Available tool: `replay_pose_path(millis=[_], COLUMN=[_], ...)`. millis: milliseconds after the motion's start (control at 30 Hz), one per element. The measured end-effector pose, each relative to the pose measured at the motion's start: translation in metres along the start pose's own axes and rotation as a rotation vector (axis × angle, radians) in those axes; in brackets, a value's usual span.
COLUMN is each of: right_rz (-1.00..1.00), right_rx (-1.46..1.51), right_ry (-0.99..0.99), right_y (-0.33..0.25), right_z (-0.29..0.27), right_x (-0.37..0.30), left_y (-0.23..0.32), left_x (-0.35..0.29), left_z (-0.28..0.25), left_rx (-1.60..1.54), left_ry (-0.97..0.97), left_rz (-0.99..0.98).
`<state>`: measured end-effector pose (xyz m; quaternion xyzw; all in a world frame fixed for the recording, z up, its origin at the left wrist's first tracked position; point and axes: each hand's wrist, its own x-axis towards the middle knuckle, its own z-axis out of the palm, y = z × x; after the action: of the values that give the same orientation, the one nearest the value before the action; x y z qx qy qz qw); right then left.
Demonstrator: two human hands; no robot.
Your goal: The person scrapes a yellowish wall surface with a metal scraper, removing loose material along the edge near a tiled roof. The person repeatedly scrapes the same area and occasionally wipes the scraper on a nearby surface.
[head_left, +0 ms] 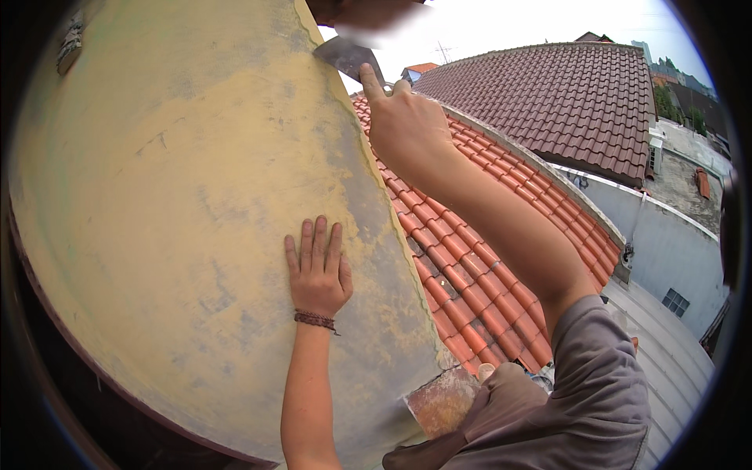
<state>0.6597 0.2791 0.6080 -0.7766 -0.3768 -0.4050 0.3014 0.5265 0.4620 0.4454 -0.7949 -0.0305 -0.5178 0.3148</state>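
Note:
A large yellowish panel (196, 227) with grey patches fills the left and middle of the view. My left hand (319, 278) lies flat on it, fingers stretched out, a dark braided band at the wrist. My right hand (411, 129) reaches up to the panel's far right edge and grips a putty knife (345, 56), index finger laid along its wide dark blade. The blade's left corner meets the edge, where a ragged, thin ridge of filler runs downward. The knife's handle is mostly hidden in my hand.
Orange roof tiles (486, 235) slope beyond the panel's right edge; a brown tiled roof (548, 102) rises behind. A stained rectangular plate (442, 403) lies near my legs. Part of another person (368, 14) shows at the top. A short rough stub (70, 45) is at upper left.

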Motion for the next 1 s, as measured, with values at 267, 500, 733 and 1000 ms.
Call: replay_pose_path(millis=[267,500,733,1000], right_rz=[-0.061,-0.126,-0.208,-0.274], right_rx=[-0.207,-0.386,-0.416,-0.337], right_ry=[0.226,0.296,0.374,0.487], right_y=[0.006,0.017,0.02,0.038], right_z=[-0.002,0.007,0.0,0.034], right_x=[0.009,-0.001,0.003,0.01], left_y=[0.0,-0.001,-0.001,-0.003], left_x=[0.0,-0.001,-0.002,-0.003], left_z=[0.001,0.002,0.002,0.003], left_rx=[-0.002,-0.012,-0.005,-0.017], left_ry=[0.016,0.015,0.013,0.027], left_rz=[0.009,0.007,0.007,0.013])
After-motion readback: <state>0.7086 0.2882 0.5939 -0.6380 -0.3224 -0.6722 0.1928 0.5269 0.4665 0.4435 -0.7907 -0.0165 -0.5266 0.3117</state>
